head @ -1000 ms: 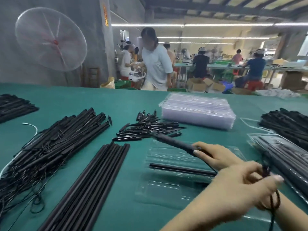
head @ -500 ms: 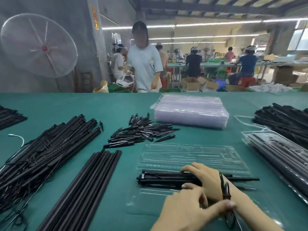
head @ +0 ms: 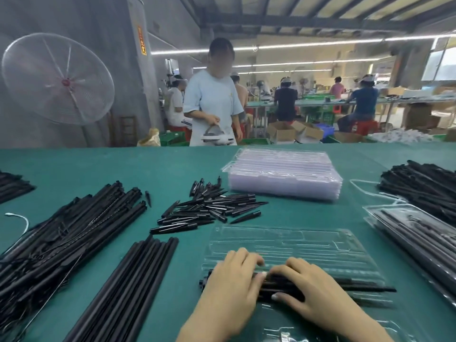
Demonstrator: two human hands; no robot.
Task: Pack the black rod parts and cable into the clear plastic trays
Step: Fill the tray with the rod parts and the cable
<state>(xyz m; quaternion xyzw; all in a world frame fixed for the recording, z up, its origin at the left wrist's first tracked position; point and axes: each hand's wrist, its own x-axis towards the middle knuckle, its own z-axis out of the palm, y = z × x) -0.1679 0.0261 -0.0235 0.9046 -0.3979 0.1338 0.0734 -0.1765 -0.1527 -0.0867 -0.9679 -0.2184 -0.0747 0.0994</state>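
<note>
Rod parts seated in open clear tray at 6 o'clock, both hands on top.
Left hand and right hand side by side, fingers flat, pressing bundle into grooves, likely so it seats. Tray stack at 12, ready for refill.

Both hands — left hand, right hand — cover the middle of the black rods in the open clear tray, fingertips motion-blurred. Tray's near edge cut off by the frame bottom; right of it, the filled tray runs off-frame.
</note>
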